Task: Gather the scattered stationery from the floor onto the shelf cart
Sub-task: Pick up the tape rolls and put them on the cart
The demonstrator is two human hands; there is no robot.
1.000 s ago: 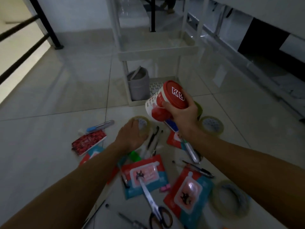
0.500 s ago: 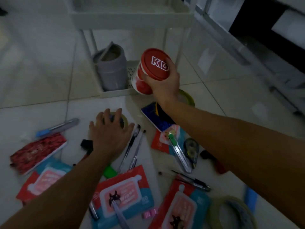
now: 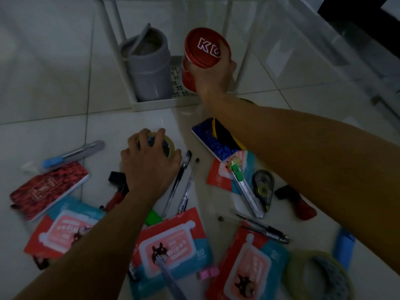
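**Tape under my left hand, tub at the cart's bottom shelf**

On the floor at far left I see a blue marker lying just above a red notebook, with a wipes pack below that. My left hand sits over a tape roll near the middle of the floor, fingers curled down round its rim and gripping it. Two pens lie side by side just right of that hand, and a second wipes pack lies below them.

Up at the cart, a grey cup stands on the left of the bottom shelf. My right hand grips a red tub from its near side, lid tilted towards me, at the right of that shelf beside the cup; whether it touches the shelf I cannot tell.

Under my right forearm lies a blue notebook, then a cutter and a correction tape. A third wipes pack and another tape roll lie at lower right.
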